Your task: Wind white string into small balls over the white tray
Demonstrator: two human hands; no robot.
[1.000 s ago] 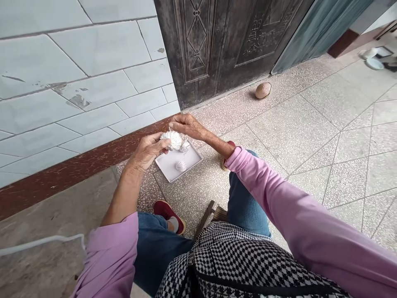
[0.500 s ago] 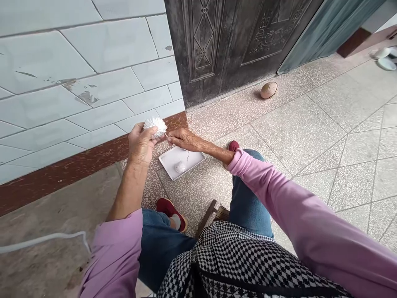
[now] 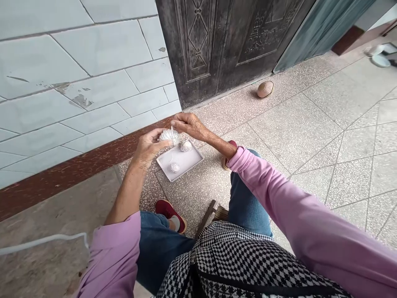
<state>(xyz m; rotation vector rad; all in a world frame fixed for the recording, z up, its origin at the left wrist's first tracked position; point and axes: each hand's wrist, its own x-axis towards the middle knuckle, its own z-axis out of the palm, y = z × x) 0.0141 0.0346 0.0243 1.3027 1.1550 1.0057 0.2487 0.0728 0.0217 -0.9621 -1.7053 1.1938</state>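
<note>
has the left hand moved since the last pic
Yes: the left hand has moved right, closer to the white tray on the floor.

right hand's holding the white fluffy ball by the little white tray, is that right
No, it's the left hand that holds the white fluffy ball, as the head view shows. It is still by the white tray. The right hand is just beyond the ball, with its fingers reaching toward it.

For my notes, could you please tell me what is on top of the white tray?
A white thread ball and a second lie on it; the tray surface beneath them is covered.
</note>
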